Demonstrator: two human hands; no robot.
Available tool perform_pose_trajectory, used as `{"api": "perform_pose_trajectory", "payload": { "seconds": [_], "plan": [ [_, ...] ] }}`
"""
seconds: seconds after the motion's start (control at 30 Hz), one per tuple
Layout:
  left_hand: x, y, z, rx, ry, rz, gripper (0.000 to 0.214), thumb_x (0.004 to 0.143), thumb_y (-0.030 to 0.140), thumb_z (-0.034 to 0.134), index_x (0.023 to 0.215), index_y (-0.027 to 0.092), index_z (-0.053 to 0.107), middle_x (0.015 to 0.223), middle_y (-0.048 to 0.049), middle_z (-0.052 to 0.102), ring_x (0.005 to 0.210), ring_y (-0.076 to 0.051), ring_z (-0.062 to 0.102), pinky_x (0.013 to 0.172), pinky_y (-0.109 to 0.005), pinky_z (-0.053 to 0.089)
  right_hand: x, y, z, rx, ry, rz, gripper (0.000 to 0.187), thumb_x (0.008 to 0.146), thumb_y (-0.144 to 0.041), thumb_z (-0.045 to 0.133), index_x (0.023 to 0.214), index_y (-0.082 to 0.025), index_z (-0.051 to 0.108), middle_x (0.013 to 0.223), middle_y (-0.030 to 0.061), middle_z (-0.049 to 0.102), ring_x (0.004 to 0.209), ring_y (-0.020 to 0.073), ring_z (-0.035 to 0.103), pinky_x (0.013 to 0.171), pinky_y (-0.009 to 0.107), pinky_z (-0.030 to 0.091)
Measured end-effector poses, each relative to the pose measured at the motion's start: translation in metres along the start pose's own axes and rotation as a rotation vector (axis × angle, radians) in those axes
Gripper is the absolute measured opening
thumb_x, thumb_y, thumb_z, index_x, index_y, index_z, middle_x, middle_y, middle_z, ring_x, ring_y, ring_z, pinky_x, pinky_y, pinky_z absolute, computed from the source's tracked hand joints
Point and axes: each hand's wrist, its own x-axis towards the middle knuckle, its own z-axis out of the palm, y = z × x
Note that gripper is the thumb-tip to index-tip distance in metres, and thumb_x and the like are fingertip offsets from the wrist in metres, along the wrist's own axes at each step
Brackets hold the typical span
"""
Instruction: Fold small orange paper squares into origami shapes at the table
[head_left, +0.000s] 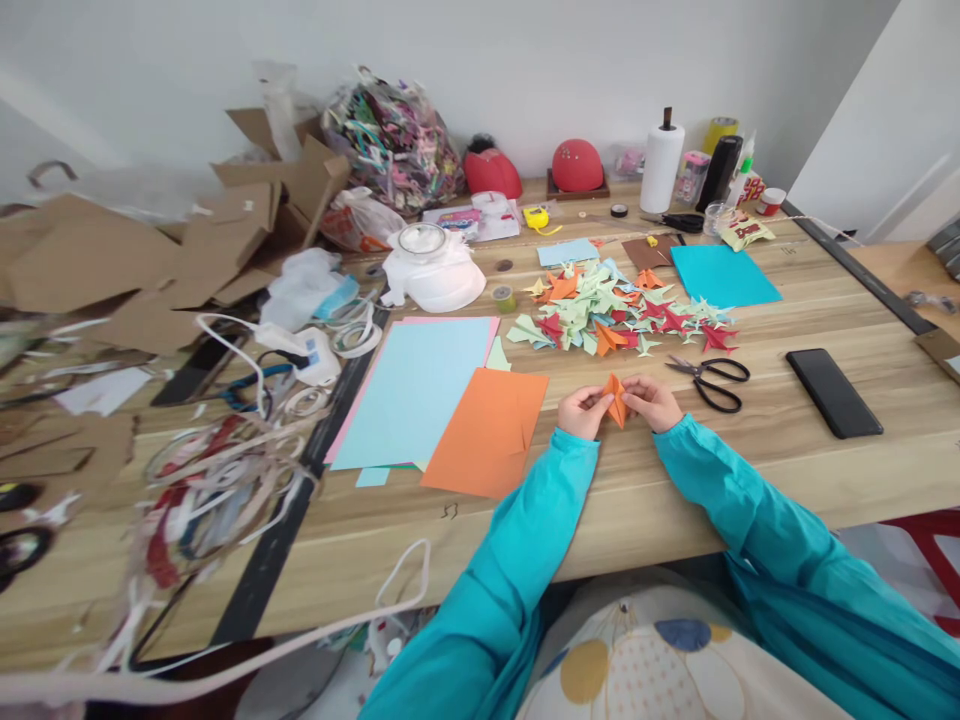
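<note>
Between my two hands is a small folded orange paper (616,402), diamond-shaped and creased down its middle. My left hand (581,411) pinches its left side, and my right hand (651,402) pinches its right side. Just beyond lies a heap of folded paper cranes (592,312) in green, orange, red and blue. Left of my hands are orange paper sheets (480,430), partly over a stack topped by a light blue sheet (412,390). Black-handled scissors (716,383) rest to the right of my right hand, with their blades slightly apart.
A black phone (834,393) lies at the right. Behind the heap are a turquoise sheet (726,275), a white bottle (663,165) and a red pincushion (577,166). Tangled ribbons and cords (217,480), a power strip (311,352) and cardboard (97,255) crowd the left.
</note>
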Motion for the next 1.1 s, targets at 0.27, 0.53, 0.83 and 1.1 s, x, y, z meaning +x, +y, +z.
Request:
{"api": "perform_pose_trajectory", "payload": {
  "seconds": [0.27, 0.53, 0.83, 1.1],
  "plan": [
    [-0.0010, -0.0029, 0.0014, -0.047, -0.042, 0.015, 0.030, 0.051, 0.030, 0.074, 0.073, 0.012, 0.065, 0.062, -0.0023, 0.062, 0.051, -0.008, 0.050, 0.053, -0.022, 0.043, -0.0004, -0.0003, -0.0010, -0.008, -0.005, -0.007, 0.034, 0.057, -0.035, 0.070, 0.082, -0.016, 0.057, 0.060, -0.0020, 0.060, 0.044, 0.0076, 0.048, 0.041, 0.021, 0.039],
    [-0.0003, 0.0029, 0.0012, -0.070, -0.071, -0.006, 0.028, 0.050, 0.029, 0.074, 0.070, 0.013, 0.061, 0.057, 0.0007, 0.059, 0.050, -0.007, 0.048, 0.050, -0.021, 0.040, -0.0025, -0.0064, -0.0019, 0.021, -0.005, -0.013, 0.032, 0.060, -0.033, 0.066, 0.087, -0.017, 0.060, 0.062, -0.0015, 0.059, 0.045, 0.0085, 0.049, 0.043, 0.022, 0.039],
    [-0.0021, 0.0030, 0.0014, -0.094, -0.134, 0.012, 0.028, 0.054, 0.028, 0.072, 0.074, 0.013, 0.059, 0.066, -0.0011, 0.062, 0.057, -0.009, 0.053, 0.056, -0.022, 0.043, -0.0011, -0.0026, -0.0006, 0.029, -0.018, -0.057, 0.039, 0.056, -0.036, 0.072, 0.086, -0.016, 0.057, 0.058, -0.0040, 0.055, 0.045, 0.0071, 0.046, 0.041, 0.020, 0.035],
    [-0.0026, 0.0043, 0.0013, -0.007, -0.123, 0.066, 0.028, 0.054, 0.031, 0.073, 0.073, 0.012, 0.062, 0.069, -0.0029, 0.061, 0.063, -0.011, 0.053, 0.059, -0.023, 0.043, -0.0059, -0.0054, 0.0017, -0.073, -0.104, -0.122, 0.035, 0.060, -0.037, 0.071, 0.083, -0.016, 0.056, 0.057, -0.0032, 0.055, 0.051, 0.0093, 0.050, 0.050, 0.024, 0.039]
  ]
}}
